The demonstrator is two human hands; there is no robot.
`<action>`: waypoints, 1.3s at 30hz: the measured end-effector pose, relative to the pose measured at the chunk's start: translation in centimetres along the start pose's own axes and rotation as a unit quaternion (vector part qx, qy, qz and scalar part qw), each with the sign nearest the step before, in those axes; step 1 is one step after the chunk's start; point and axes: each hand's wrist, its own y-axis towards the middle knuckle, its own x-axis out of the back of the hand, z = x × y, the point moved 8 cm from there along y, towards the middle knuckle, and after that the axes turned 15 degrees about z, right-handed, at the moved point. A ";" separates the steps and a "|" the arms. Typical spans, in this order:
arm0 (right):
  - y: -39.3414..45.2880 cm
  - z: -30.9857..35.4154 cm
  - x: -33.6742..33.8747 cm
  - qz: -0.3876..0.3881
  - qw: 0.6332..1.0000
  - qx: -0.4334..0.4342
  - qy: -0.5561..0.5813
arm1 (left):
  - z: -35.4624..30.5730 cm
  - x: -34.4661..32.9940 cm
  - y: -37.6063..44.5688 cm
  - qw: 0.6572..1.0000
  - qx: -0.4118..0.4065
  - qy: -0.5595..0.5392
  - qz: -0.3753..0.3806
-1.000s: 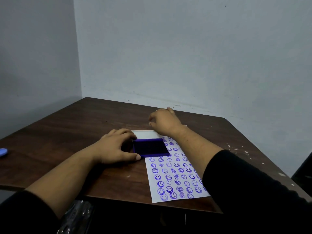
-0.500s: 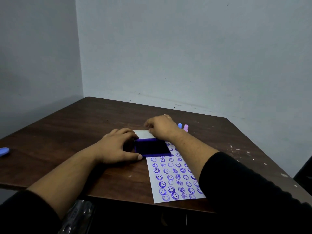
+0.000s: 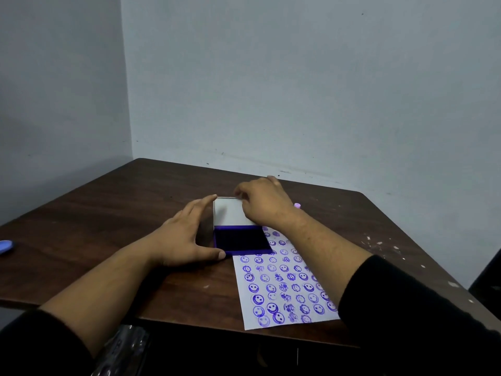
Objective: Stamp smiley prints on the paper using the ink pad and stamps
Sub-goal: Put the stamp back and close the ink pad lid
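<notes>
A purple ink pad [image 3: 240, 240] lies on the top end of the white paper [image 3: 282, 283], which is covered in several purple smiley prints. Its hinged lid [image 3: 227, 213] stands raised, showing a pale inner face. My left hand [image 3: 184, 234] rests against the pad's left side, thumb at its front corner and fingertips at the lid's top left corner. My right hand [image 3: 264, 203] pinches the lid's top edge from the right. A pink stamp [image 3: 297, 205] peeks out behind my right wrist.
The brown wooden table [image 3: 108, 213] sits in a corner between two grey walls. A blue object [image 3: 5, 246] lies at the table's far left edge. White flecks [image 3: 379, 244] dot the right side. A dark shape [image 3: 488, 278] stands at the right edge.
My right hand came back from the stamps behind the pad and took the lid's edge. The lid, flat before, now stands tilted up. My left fingers rose to the lid's corner.
</notes>
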 end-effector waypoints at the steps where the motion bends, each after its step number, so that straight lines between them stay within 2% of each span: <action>1: -0.4 0.0 0.3 -0.007 1.000 0.000 -0.003 | 0.0 0.1 0.0 1.000 -0.001 -0.006 -0.001; 13: -8.2 0.4 2.0 -0.068 0.996 0.042 0.041 | 0.1 0.3 0.0 1.000 0.002 -0.024 -0.010; 17: -9.3 0.1 2.3 -0.067 0.992 0.036 0.098 | 0.0 0.1 0.0 1.000 -0.004 -0.004 -0.010; 20: -9.7 -0.6 1.3 -0.031 0.992 0.016 0.124 | 0.0 0.0 0.0 1.000 -0.005 0.000 -0.003; 25: -9.4 -1.6 -1.7 0.089 0.987 -0.006 0.133 | 0.0 0.0 0.2 1.000 -0.004 0.019 0.008; 29: -8.7 -2.3 -2.7 0.127 0.981 -0.005 0.148 | 0.0 0.0 0.2 0.999 -0.004 0.040 0.016; 35: -7.6 -2.9 -4.2 0.225 0.952 0.010 0.206 | 0.0 -0.1 0.3 0.999 -0.006 0.048 0.018; 39: -6.6 -2.7 -4.2 0.238 0.948 0.028 0.211 | 0.0 -0.1 0.3 0.999 -0.006 0.044 0.024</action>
